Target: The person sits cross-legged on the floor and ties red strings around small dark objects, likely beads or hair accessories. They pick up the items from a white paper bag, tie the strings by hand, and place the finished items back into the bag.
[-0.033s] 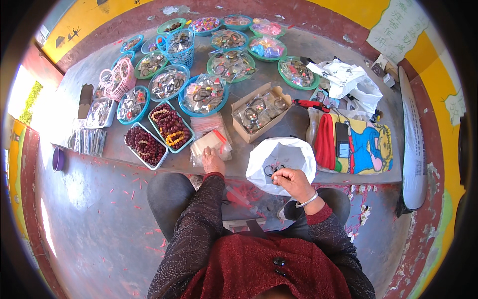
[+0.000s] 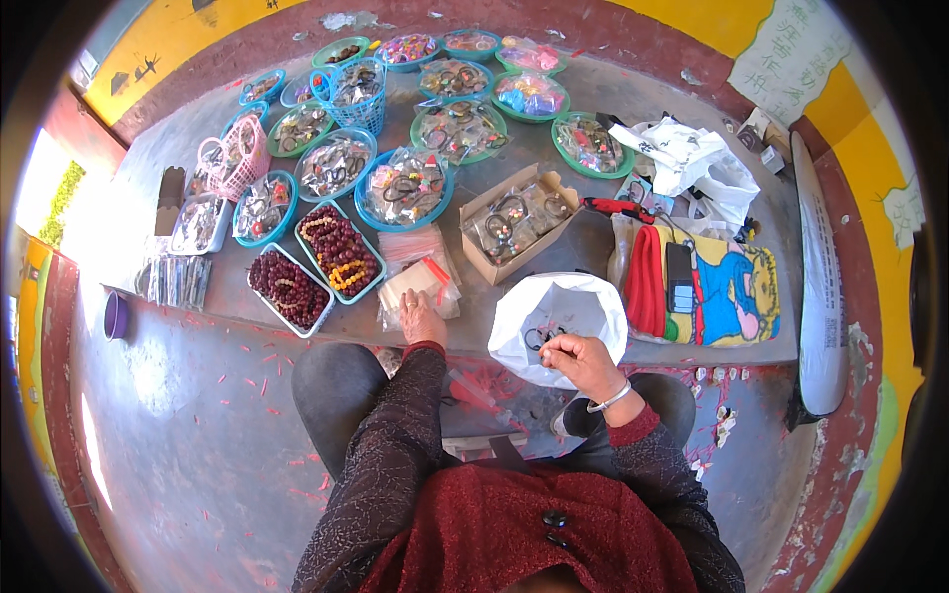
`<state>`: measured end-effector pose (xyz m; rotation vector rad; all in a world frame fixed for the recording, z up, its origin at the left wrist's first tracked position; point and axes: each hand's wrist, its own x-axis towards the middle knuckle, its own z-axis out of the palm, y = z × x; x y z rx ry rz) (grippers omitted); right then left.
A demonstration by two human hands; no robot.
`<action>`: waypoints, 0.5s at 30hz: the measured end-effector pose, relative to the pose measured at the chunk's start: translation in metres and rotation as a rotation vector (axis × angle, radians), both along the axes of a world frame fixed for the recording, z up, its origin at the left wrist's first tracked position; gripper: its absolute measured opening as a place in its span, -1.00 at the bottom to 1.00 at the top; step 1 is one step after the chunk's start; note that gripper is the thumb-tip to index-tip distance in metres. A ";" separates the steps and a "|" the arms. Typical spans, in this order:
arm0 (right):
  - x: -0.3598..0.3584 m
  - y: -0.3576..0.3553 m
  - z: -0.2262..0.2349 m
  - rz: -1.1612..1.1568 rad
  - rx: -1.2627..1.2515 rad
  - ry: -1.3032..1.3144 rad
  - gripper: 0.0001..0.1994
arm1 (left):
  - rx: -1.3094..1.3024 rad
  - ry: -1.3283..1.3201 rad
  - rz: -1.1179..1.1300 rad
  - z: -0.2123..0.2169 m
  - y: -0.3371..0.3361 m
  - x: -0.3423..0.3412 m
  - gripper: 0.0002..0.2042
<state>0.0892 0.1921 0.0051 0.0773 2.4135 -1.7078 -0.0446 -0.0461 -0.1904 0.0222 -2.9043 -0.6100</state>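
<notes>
My left hand [image 2: 423,324] lies on a stack of clear zip bags [image 2: 417,282] with a red strip, its fingers stretched out over the near edge. Over the mouth of a white plastic bag [image 2: 514,308], my right hand [image 2: 585,362] is closed in a pinch. A thin dark looped band [image 2: 534,339], like a hair tie, shows at its fingertips. Small dark pieces lie inside the white bag, partly hidden by the hand. Just behind stands an open cardboard box [image 2: 486,259] holding bagged dark bands.
Two trays of beads [image 2: 331,249] sit left of the zip bags. Several round baskets [image 2: 403,190] of packaged small goods fill the back. To the right, a phone [image 2: 679,277] rests on a colourful cloth [image 2: 732,296]. A purple cup [image 2: 117,315] stands at the left edge.
</notes>
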 end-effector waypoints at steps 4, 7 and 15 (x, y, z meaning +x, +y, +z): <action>0.001 0.000 0.000 0.009 -0.006 -0.008 -0.83 | 0.001 -0.010 0.045 0.004 0.000 -0.003 -0.63; 0.002 -0.001 0.000 0.016 -0.018 -0.004 -0.83 | -0.002 -0.008 0.045 -0.003 -0.006 -0.010 -0.70; 0.002 -0.003 -0.001 0.027 -0.023 -0.031 -0.82 | -0.009 0.004 0.063 -0.008 -0.008 -0.018 -0.84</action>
